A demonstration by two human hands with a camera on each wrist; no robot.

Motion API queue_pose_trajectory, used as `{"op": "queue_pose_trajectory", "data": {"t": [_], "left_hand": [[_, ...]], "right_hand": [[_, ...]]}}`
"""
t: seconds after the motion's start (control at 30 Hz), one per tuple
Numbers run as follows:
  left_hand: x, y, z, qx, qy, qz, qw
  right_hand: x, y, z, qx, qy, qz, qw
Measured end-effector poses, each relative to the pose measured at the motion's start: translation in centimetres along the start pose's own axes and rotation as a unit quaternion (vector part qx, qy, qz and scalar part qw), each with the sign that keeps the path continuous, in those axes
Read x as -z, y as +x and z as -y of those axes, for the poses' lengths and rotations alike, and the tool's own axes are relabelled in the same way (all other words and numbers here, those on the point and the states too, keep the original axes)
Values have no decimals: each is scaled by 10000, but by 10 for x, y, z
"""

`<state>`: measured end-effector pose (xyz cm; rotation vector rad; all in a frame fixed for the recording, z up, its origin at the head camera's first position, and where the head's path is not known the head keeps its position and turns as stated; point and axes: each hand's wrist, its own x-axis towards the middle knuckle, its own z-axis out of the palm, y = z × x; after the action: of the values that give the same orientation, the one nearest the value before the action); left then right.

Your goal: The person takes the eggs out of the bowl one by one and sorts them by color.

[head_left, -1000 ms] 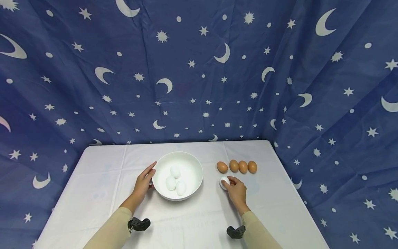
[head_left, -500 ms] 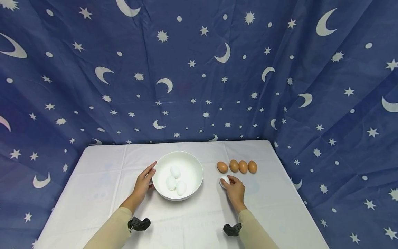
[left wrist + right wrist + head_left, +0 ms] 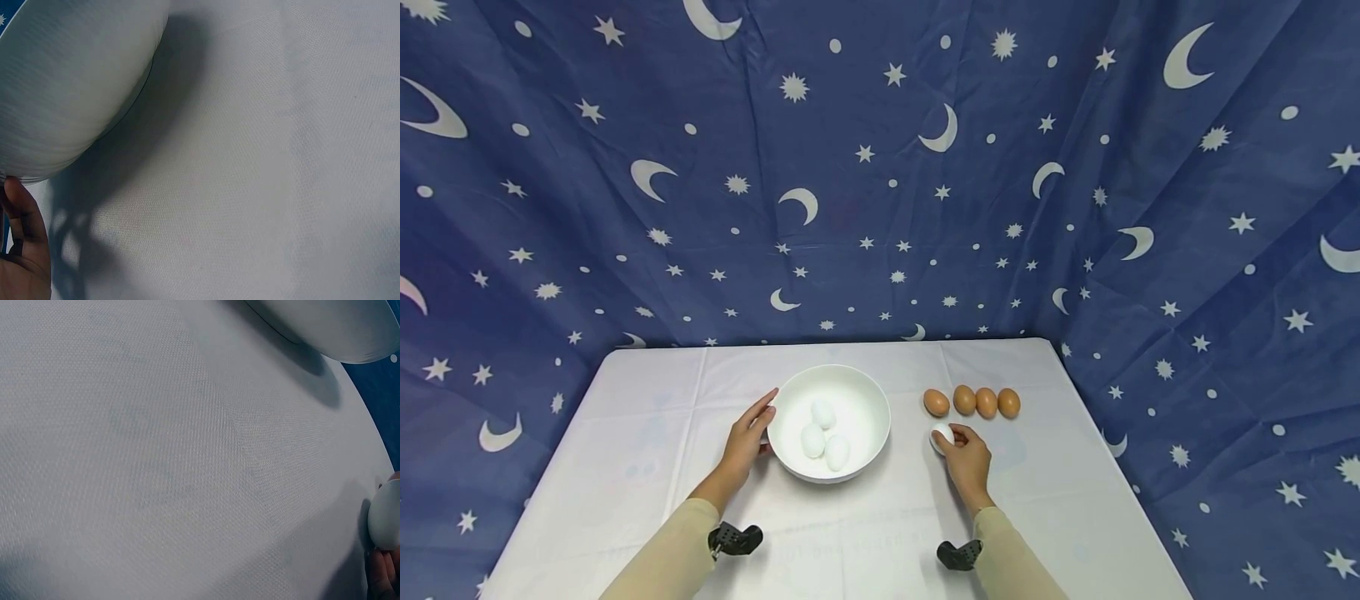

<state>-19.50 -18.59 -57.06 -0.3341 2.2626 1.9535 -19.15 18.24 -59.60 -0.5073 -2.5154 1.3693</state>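
Note:
On the white cloth, a large white bowl (image 3: 874, 433) holds several white eggs (image 3: 812, 440). My left hand (image 3: 745, 446) rests against the bowl's left side, with its fingers stretched along the rim. In the left wrist view, a fingertip touches the bowl's outer wall (image 3: 75, 75) near the rim. To the right of the bowl, my right hand (image 3: 967, 467) pinches a white egg (image 3: 942, 435) between thumb and fingers, low over the cloth. The right wrist view shows this egg (image 3: 384, 519) at its right edge, partly cut off by the frame.
Several brown eggs (image 3: 964, 400) lie in a row just beyond the right hand. A white cloth covers the table (image 3: 865, 533), which stands against a blue curtain (image 3: 850, 233) printed with moons and stars. A black wrist device (image 3: 735, 539) sits at each sleeve end.
My right hand and forearm have shifted slightly left, the white egg staying in the fingers at nearly the same place. The left hand and the bowl have not moved.

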Motion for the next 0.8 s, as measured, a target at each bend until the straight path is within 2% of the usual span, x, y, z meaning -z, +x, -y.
{"op": "queue_pose_trajectory", "data": {"t": [0.53,0.67,0.8], "left_hand": [[2,1,1,15,-73,31,10000],[1,0,0,6,-53,5,10000],[2,-2,-2,-59,44,-31,10000]], "right_hand": [[4,2,3,-82,-38,99,9999],[6,4,11,105,186,-138,9997],[7,6,29,503,605,-311,9964]]}}
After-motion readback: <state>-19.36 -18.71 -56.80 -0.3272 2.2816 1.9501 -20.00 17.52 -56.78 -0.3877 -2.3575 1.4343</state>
